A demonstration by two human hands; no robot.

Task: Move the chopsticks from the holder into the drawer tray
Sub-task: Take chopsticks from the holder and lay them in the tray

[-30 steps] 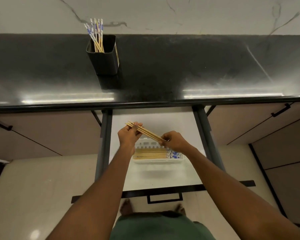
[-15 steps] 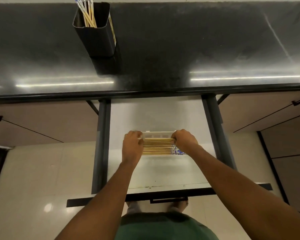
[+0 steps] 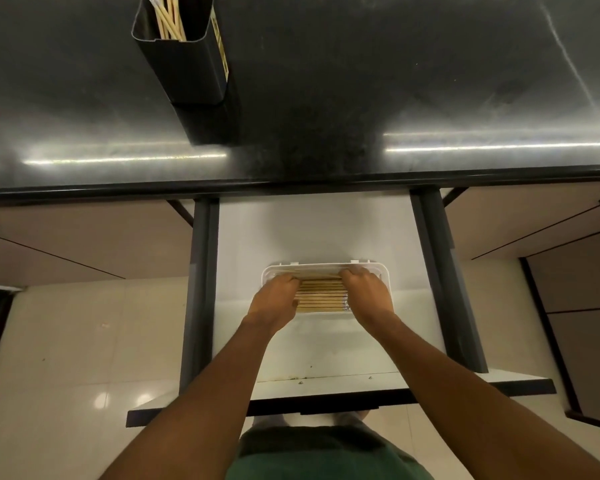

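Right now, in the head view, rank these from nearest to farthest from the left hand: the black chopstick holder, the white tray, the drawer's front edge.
1. White tray: in the open drawer, the left hand rests in it.
2. Drawer's front edge: below the hand, toward the person.
3. Black chopstick holder: up on the dark countertop, at left.

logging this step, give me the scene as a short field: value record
left hand: on left ends of the chopsticks in tray
right hand: on their right ends
tray: white, in open drawer
chopsticks in tray: flat, side by side
holder: black, on countertop, some chopsticks left
task: unfinished
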